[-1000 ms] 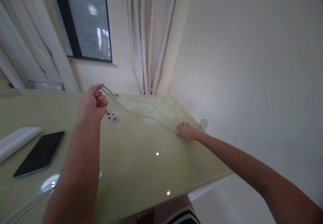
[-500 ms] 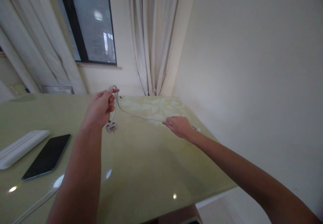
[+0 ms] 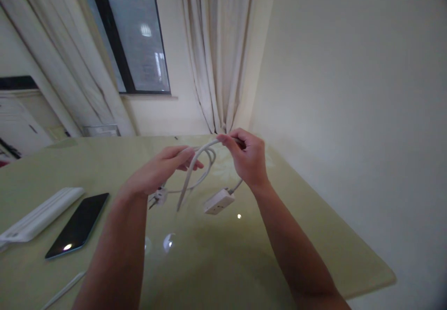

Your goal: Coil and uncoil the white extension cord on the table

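Head view: on our pale-green table, a thin white cord lies at eight o'clock, partly blocked by our left forearm; then come a dark tablet and, toward nine, a long white bar. At centre, below our hands, sit the plug and white socket block. Our left hand, loosely curled, holds the looped cable; toward one o'clock, our right hand pinches it narrowly.

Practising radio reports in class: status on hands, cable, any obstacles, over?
Left hand holding looped cable, right hand gripping it too. Plug below left hand; white block below right. Black tablet leftward, apart.
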### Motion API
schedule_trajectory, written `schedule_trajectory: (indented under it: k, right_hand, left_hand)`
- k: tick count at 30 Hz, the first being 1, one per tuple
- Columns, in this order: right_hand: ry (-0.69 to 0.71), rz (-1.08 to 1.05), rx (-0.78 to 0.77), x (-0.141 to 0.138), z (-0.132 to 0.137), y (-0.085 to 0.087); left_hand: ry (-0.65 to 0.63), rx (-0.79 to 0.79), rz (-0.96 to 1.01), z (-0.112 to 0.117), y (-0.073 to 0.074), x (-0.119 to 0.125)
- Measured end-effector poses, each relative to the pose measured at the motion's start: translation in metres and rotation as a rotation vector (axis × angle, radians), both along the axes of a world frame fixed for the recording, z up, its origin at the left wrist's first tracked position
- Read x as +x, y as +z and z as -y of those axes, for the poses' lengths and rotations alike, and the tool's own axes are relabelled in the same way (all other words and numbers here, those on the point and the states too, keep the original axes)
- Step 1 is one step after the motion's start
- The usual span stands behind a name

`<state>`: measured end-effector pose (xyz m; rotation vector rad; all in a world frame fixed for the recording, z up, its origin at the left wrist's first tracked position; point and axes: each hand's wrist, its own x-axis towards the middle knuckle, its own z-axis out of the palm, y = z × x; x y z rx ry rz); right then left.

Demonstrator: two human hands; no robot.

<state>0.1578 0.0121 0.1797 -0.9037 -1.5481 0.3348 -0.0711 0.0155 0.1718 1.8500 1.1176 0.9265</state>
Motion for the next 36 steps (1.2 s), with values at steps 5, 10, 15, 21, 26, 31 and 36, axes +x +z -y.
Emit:
schedule_trajectory:
  k: [5, 10, 15, 21, 26, 31, 36]
  right_hand:
    - [0.023, -0.391, -0.116, 0.015, -0.022, 0.000]
    - [0.067, -0.633, -0.163, 0.046, -0.037, 0.007]
    - [0.095, -0.835, -0.131, 0.097, -0.041, 0.015]
    - [0.218, -0.820, -0.239, 0.090, -0.034, 0.019]
    - [0.218, -0.530, -0.193, 0.050, -0.028, 0.014]
    - [0.086, -0.238, -0.017, 0.029, -0.019, 0.008]
    - [-0.073, 0.018, 0.135, 0.030, -0.009, 0.011]
  left_hand:
    - [-0.225, -0.257, 0.230, 0.006, -0.005, 0.021]
    - [-0.277, -0.300, 0.216, 0.004, -0.013, 0.032]
    - [-0.305, -0.328, 0.473, -0.004, -0.016, 0.029]
    - [-0.181, -0.336, 0.688, -0.006, -0.011, 0.028]
    - [-0.103, -0.288, 0.641, 0.000, -0.008, 0.029]
    - [-0.096, -0.290, 0.664, 0.004, -0.004, 0.030]
    - [-0.077, -0.270, 0.604, 0.006, 0.000, 0.025]
